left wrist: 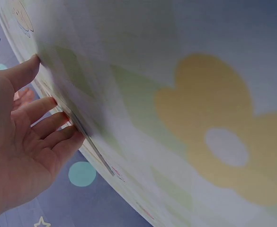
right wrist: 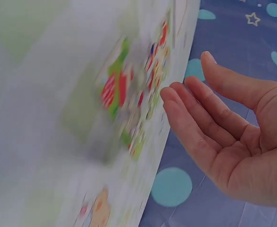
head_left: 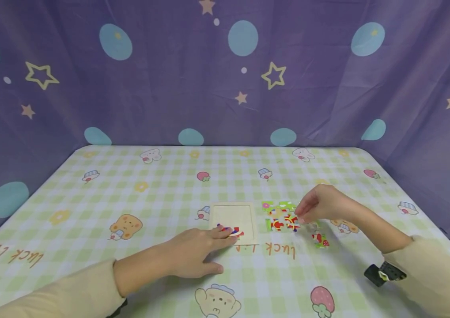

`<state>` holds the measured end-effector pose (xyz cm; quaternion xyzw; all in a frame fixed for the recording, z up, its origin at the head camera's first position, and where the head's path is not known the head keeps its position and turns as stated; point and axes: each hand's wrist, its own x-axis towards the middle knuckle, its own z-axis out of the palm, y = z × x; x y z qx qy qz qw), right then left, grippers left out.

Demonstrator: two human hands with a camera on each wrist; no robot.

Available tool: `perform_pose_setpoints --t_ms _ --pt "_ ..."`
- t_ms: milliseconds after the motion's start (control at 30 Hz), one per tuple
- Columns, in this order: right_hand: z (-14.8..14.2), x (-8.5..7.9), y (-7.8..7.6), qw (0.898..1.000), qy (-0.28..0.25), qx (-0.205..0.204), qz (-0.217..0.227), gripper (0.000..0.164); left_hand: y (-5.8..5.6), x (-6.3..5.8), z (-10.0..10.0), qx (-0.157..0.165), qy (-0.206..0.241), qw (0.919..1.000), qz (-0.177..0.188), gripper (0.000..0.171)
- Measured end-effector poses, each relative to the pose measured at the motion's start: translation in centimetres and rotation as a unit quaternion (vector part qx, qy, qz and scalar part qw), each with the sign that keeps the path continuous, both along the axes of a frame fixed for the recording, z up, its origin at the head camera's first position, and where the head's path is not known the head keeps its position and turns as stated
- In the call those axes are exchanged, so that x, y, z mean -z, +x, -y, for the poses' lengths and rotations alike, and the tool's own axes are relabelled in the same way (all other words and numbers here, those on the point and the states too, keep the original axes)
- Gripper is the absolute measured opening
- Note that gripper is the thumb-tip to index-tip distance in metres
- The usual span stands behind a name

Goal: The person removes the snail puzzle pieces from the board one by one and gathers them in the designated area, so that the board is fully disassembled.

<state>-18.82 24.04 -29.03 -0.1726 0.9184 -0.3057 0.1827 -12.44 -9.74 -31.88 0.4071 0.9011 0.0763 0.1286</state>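
Note:
A shallow pale wooden puzzle tray (head_left: 234, 214) lies on the table. My left hand (head_left: 197, 251) rests over its near left corner, fingers stretched out. Under and beside those fingertips is a red, blue and white puzzle piece (head_left: 236, 229), partly covered. Right of the tray lies a cluster of colourful puzzle pieces (head_left: 278, 216). My right hand (head_left: 322, 205) hovers at the cluster's right side, fingers loosely bent. In the right wrist view, nothing shows between its thumb and fingers. Nearer to me lies another piece with red and green (head_left: 319, 239).
A green and white checked cloth (head_left: 149, 203) with printed cartoon figures covers the table. Behind it hangs a purple curtain (head_left: 169, 88) with stars and blue ovals. A dark strap (head_left: 385, 274) sits at the right sleeve.

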Motion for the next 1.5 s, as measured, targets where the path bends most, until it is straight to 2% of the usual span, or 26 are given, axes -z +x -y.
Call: perform_pose_setpoints --t_ms 133,267,467,567,833,967,1067,1300,1500 --pt "1.7 0.0 -0.5 1.000 -0.013 -0.004 0.012 0.024 0.0 0.0 0.0 -0.001 0.000 1.0000 -0.001 0.062" --pt "3.4 0.0 -0.9 0.999 -0.028 -0.023 0.004 0.023 0.0 0.0 0.0 -0.003 0.002 1.0000 0.001 0.062" --pt "5.8 0.8 -1.3 0.997 -0.061 -0.044 0.013 0.025 0.0 0.0 0.0 -0.002 0.003 1.0000 0.001 0.062" --pt "7.0 1.2 -1.4 0.997 -0.061 -0.051 0.016 0.024 0.0 0.0 0.0 -0.001 0.002 1.0000 0.001 0.062" --pt "9.6 2.0 -1.5 0.992 -0.057 -0.113 -0.007 0.024 -0.2 0.0 0.1 0.004 0.001 1.0000 -0.003 0.061" --pt "10.7 2.3 -1.3 0.989 -0.057 -0.133 0.004 0.023 -0.4 -0.1 0.0 0.003 0.006 1.0000 -0.002 0.060" --pt "11.3 2.3 -1.2 0.989 -0.063 -0.136 0.013 0.022 -0.5 -0.2 -0.1 0.002 0.012 0.9999 0.000 0.059" --pt "11.8 2.4 -0.8 0.987 -0.061 -0.149 -0.004 0.019 -1.0 -0.3 0.0 0.004 0.014 0.9999 0.009 0.057" --pt "11.8 2.3 -0.6 0.988 -0.065 -0.138 0.002 0.020 -1.2 -0.6 0.3 -0.002 0.006 1.0000 0.003 0.054"
